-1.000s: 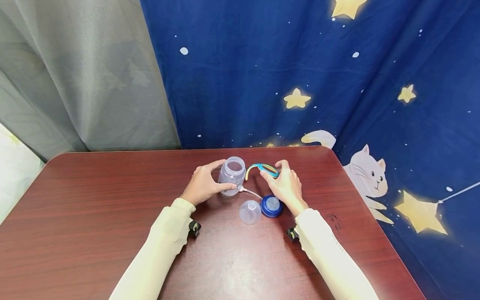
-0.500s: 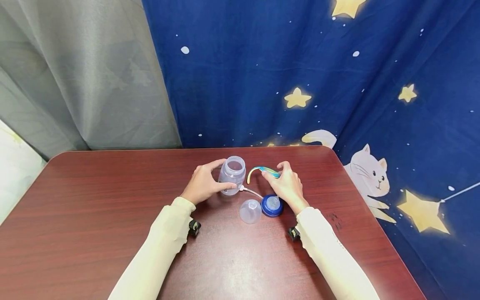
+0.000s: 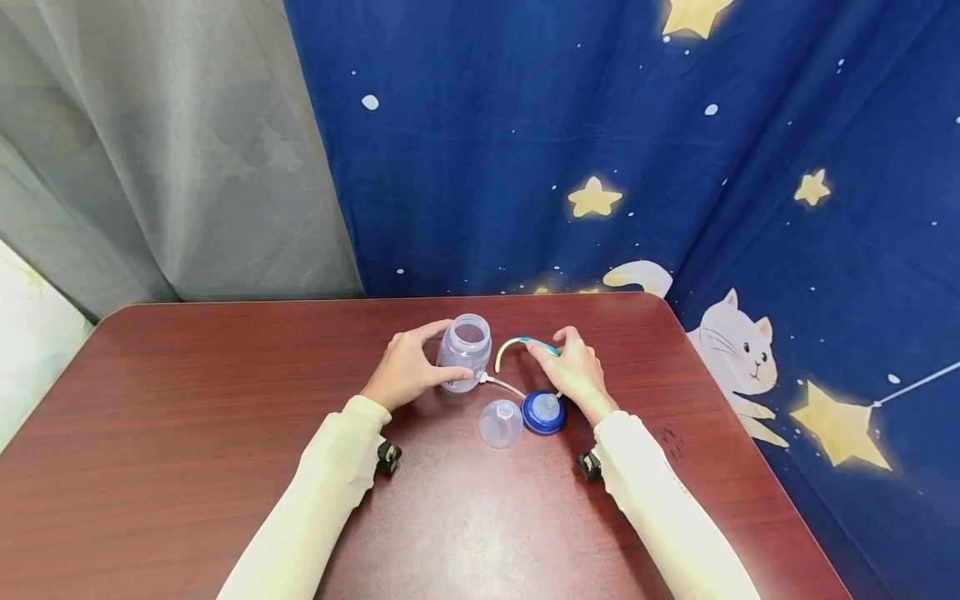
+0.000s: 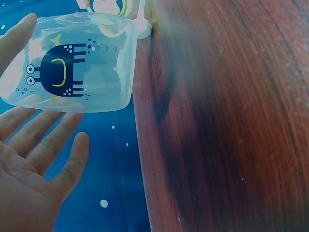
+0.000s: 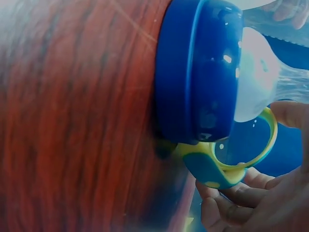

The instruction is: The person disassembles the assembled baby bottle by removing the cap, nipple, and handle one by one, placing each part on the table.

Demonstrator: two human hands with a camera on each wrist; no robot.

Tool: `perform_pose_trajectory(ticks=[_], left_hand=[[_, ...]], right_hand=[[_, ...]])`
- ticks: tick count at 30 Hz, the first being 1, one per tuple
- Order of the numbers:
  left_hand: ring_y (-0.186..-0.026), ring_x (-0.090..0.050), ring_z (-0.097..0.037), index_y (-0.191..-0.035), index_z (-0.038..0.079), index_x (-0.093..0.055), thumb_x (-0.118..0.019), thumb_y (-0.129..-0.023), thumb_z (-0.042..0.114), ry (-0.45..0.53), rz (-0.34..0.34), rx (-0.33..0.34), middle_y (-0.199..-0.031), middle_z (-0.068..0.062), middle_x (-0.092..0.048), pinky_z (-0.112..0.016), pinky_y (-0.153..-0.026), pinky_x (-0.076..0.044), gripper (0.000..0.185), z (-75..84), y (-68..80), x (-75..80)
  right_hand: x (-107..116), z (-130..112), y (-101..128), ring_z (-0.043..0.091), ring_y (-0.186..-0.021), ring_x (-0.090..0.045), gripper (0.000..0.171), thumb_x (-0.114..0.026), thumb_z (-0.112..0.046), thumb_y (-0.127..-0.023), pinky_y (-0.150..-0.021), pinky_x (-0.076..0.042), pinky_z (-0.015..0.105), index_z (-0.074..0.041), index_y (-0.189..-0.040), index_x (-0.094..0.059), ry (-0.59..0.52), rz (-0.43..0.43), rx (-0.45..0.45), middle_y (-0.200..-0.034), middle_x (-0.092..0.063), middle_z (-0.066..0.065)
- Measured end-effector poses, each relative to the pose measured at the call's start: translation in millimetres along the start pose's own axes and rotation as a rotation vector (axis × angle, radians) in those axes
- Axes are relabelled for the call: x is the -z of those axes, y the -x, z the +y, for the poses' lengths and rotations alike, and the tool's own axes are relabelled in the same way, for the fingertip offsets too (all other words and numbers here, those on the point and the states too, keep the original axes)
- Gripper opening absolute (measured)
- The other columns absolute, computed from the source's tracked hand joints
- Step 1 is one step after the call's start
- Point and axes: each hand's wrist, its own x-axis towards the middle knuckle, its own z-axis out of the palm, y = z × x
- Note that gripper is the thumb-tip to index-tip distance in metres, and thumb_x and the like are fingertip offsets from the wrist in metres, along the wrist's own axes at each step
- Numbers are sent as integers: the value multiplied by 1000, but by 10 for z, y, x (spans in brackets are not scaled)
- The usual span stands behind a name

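We see 2 hands on a dark red table (image 3: 187, 433). The left hand (image 3: 405, 371) wraps its thumb and fingers round the clear bottle (image 3: 465, 352), which stands upright with its mouth open and uncapped; in the left wrist view the bottle (image 4: 72, 63) shows a dark printed creature on its side, and the fingers (image 4: 58, 145) lie straight against it rather than tightly curled, so we read it as a loose hold on the bottle. Just right of that hand, a thin white straw (image 3: 501, 384) runs from the foot of the bottle toward the blue cap.

The right hand (image 3: 576, 372) pinches the blue and yellow handle ring (image 3: 521, 343), whose yellow end arcs toward the bottle, close to it but whether it touches we cannot tell. In the right wrist view the handle ring (image 5: 236, 159) sits between the curled fingertips (image 5: 231, 198), right beside the blue cap (image 5: 198, 72).

The blue cap (image 3: 543, 412) with its clear teat lies on the table just below the right hand, near the wrist. Touching its left edge is 1 clear dome cover (image 3: 500, 422), between the 2 forearms. Both arms wear pale cream sleeves (image 3: 330, 475). Behind the hands hang a blue starry cloth with a cat (image 3: 738, 346) and a grey curtain (image 3: 165, 150).
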Motion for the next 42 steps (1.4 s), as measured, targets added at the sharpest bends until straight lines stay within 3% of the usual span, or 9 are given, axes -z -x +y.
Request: perform_pose_trajectory(ticks=[10,15,18,22,26,30,33,38,42], left_hand=[[-112,-62,-20,-134,12,-63,-92,-67,42,-9,-2,15,-119,-2,-69,-49,-100,-45,79,-1,18,22],[-110,-62,-20,-132,12,-64,-92,-66,43,-13,11,0,-117,-1,-71,-48,-98,-46,78,-15,29,32],[-108,-63,-19,-132,12,-64,-93,-66,42,-7,16,-5,-115,0,-71,-47,-96,-47,78,-22,37,35],[-100,-66,-17,-132,11,-63,-93,-67,39,37,3,-6,-114,-1,-71,-43,-90,-52,77,-34,42,32],[-92,-70,-19,-133,10,-63,-93,-68,33,126,-30,-3,-113,-4,-71,-41,-83,-57,75,-41,47,27],[-91,-71,-22,-131,9,-64,-94,-68,28,178,-57,-2,-111,-6,-71,-43,-83,-57,72,-56,53,20],[-92,-71,-25,-130,8,-63,-94,-68,23,195,-75,-4,-111,-8,-71,-45,-83,-57,71,-70,62,18],[-95,-70,-31,-131,-1,-60,-91,-70,11,223,-111,-7,-112,-16,-70,-48,-85,-56,69,6,104,49],[-97,-71,-27,-130,-1,-60,-91,-70,12,197,-130,-4,-111,-13,-70,-43,-87,-56,69,-20,118,55]], right_hand=[[13,-4,-5,37,-106,-60,63,-60,-61,-88,-88,-44,54,-8,-123,-53,21,-14,3,-114,-66,17],[30,-35,-5,36,-120,-54,65,-57,-57,-93,-101,-35,56,-7,-135,-52,-12,14,57,-128,-62,17],[44,-97,8,36,-127,-48,61,-57,-51,-96,-105,-30,57,-8,-139,-52,-59,55,114,-134,-59,16],[65,-234,65,32,-128,-49,49,-60,-42,-98,-107,-34,53,-12,-136,-57,-139,70,248,-132,-61,11],[65,-395,160,29,-128,-51,43,-61,-34,-98,-107,-37,49,-13,-135,-60,-179,0,428,-127,-66,8],[32,-519,237,27,-117,-59,43,-62,-31,-99,-100,-44,48,-14,-139,-58,-133,-92,564,-125,-67,6],[5,-572,268,25,-112,-61,42,-60,-31,-100,-98,-43,47,-15,-138,-59,-87,-140,599,-127,-66,2],[-36,-591,293,22,-126,-52,39,-58,-31,-101,-106,-36,49,-13,-135,-61,-36,-172,626,-129,-65,2],[-64,-583,308,23,-130,-51,39,-58,-31,-101,-106,-38,48,-11,-134,-63,-18,-170,643,-129,-65,4]])
